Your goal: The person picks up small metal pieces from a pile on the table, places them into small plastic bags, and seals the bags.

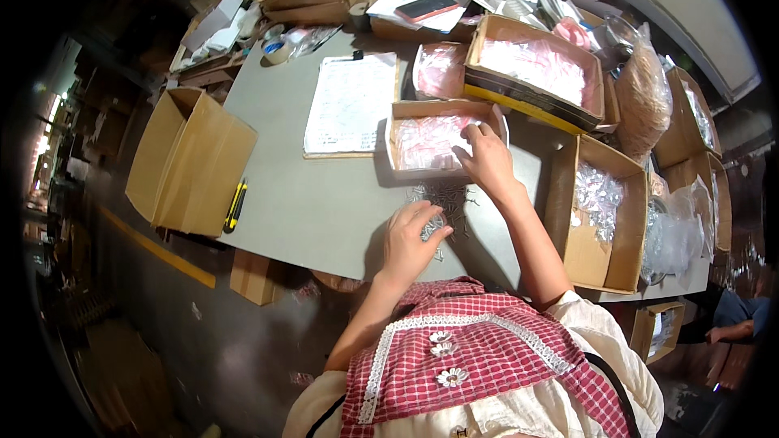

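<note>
My right hand reaches over the near right side of a small white box filled with small clear plastic bags with pink marks. Its fingers are curled together at the bags; what lies between the fingertips is too small to make out. Below the box, a pile of small metal screws is spread on the grey table. My left hand rests at the left of this pile, fingers curved and thumb apart, with some screws showing in the gap between them.
A clipboard with a paper sheet lies left of the white box. Farther left are a cardboard box and a yellow-black utility knife. An open carton with bagged metal parts stands right; a larger bag-filled box stands behind.
</note>
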`<state>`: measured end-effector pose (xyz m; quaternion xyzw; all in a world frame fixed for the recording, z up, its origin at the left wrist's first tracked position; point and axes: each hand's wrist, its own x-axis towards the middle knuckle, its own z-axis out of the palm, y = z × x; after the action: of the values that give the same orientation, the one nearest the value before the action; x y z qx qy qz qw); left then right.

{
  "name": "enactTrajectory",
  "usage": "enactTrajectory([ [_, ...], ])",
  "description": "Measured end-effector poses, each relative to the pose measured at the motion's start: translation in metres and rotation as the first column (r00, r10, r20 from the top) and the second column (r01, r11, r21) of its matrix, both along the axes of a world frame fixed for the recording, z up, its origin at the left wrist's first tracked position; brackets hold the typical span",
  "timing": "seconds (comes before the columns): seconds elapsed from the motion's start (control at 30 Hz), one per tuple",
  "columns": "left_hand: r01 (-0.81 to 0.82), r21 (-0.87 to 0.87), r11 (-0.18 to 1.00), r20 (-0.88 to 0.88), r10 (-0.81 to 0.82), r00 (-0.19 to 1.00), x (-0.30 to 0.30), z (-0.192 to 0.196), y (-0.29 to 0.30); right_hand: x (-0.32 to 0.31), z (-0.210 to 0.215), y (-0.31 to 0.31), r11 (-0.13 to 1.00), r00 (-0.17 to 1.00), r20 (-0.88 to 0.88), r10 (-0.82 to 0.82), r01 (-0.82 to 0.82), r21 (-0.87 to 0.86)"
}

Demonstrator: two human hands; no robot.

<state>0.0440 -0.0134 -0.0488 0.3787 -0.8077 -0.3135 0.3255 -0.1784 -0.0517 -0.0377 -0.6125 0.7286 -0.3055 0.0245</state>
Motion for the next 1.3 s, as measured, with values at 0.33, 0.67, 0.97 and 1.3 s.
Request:
enactTrajectory([
  [0.33, -0.175, 0.115, 0.978, 0.003, 0.175, 0.984, 0.035, -0.033, -0.007, 0.061, -0.045, 0.043, 0.905, 0.933, -0.128, 0.338, -0.285, 0.316],
  [0.67, -0.119, 0.139, 0.983, -0.046, 0.127, 0.991, 0.028, -0.021, -0.004, 0.022, -0.055, 0.064, 0.946, 0.941, 0.314, 0.124, -0.208, 0.25],
  [0.97, -0.07, 0.229, 0.971, -0.064, 0.087, 0.994, 0.011, -0.015, 0.01, 0.01, -0.022, 0.108, 0.962, -0.269, 0.929, -0.253, -0.173, 0.212],
  [1.3, 0.056, 0.252, 0.966, -0.056, -0.043, 0.998, -0.009, -0.01, 0.016, 0.001, -0.017, 0.131, 0.975, 0.053, 0.985, -0.164, -0.142, 0.17],
])
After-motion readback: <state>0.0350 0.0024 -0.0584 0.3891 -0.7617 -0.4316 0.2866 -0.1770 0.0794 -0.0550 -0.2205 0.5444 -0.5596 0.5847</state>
